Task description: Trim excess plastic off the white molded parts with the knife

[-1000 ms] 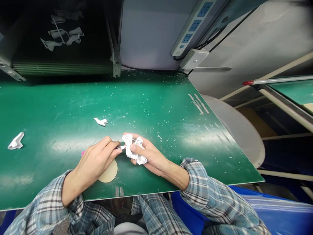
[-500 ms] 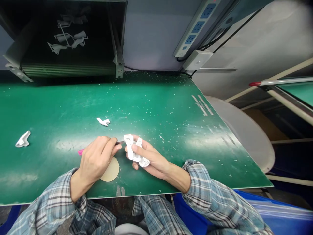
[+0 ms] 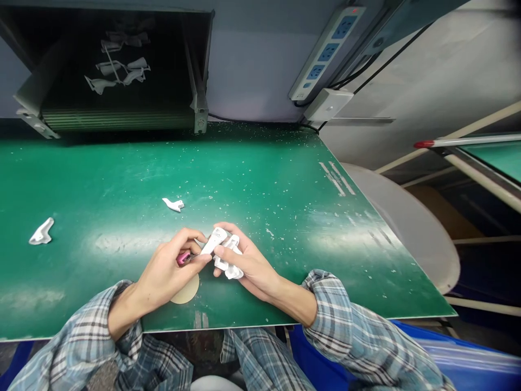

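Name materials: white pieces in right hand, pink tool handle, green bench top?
The white pieces look like matte moulded plastic, opaque and even. The pink handle seems glossy plastic, going by its shine. The bench top looks like green laminate or mat, with glare and scuffs.

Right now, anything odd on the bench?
Yes: small white specks litter the green mat, probably debris, and its right end shows pale scrape marks. Both read as mess or wear, not placed items.
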Demonstrator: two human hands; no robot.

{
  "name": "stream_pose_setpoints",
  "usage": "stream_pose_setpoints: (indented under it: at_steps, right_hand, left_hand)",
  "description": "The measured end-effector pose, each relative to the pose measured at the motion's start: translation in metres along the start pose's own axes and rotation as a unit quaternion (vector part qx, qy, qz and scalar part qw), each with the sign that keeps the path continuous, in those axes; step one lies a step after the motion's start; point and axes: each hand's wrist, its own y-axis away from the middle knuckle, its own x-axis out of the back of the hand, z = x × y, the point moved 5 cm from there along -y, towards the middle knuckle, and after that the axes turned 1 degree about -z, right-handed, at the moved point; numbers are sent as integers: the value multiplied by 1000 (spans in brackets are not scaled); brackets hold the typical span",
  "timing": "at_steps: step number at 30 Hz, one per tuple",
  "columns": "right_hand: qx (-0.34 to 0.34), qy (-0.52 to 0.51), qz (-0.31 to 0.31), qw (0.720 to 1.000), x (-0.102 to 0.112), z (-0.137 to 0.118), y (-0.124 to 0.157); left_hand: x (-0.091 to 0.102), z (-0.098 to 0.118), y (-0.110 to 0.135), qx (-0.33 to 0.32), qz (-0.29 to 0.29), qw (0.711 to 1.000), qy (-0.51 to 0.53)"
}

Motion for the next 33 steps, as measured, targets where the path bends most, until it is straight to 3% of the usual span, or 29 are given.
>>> stream_pose_setpoints:
  at_steps: [4, 8, 12, 18, 22, 30, 33]
  right_hand:
    - [-10, 26, -33, 999, -3, -3, 2]
    - [-36, -7, -98, 995, -8, -1, 2]
    - [-61, -41, -87, 994, -6, 3, -1]
    - [-112, 3, -117, 987, -11, 10, 0]
    - [-120, -9, -109, 987, -11, 11, 1]
    - [-96, -52, -99, 989, -6, 8, -1]
    - [-83, -48, -99, 990, -6, 6, -1]
  left_hand:
    - [14, 4, -1, -6, 66, 998, -2]
    - [24, 8, -2, -10, 98, 992, 77]
    - [24, 8, -2, -13, 84, 988, 127]
    - [14, 7, -2, 23, 31, 993, 113]
    - [16, 5, -1, 23, 40, 994, 97]
    - [18, -1, 2, 34, -15, 999, 19]
    - [16, 3, 0, 3, -6, 999, -51]
